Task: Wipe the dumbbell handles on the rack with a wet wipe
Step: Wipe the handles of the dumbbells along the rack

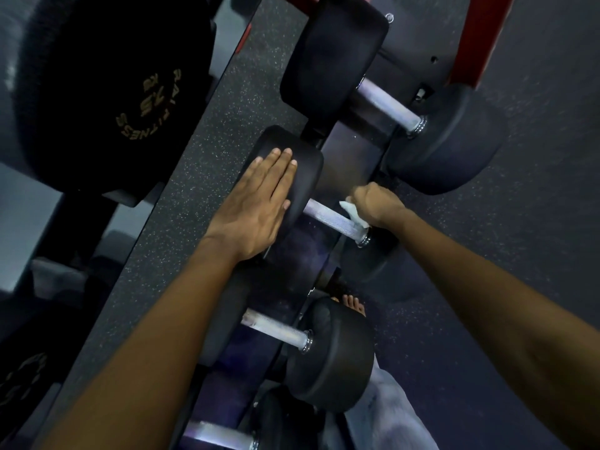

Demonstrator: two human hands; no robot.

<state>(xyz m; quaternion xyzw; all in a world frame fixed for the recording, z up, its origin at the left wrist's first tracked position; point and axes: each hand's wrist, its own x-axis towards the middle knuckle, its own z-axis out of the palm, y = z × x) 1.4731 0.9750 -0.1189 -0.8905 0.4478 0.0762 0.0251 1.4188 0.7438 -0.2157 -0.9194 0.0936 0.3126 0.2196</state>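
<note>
Head view: left hand (pixel 256 203) flat, fingers straight, pressing on dumbbell head (pixel 292 177); right hand (pixel 378 206) clenched around wet wipe (pixel 352 213) on handle (pixel 328 217).

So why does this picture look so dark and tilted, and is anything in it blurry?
Head view: the light is dim and bluish, so the black dumbbell heads blend into the rack. The wide lens tilts and stretches the scene, most at the edges. The weight plate at upper left is soft. The metal handle, left hand, right hand and wet wipe are fairly sharp.
</note>
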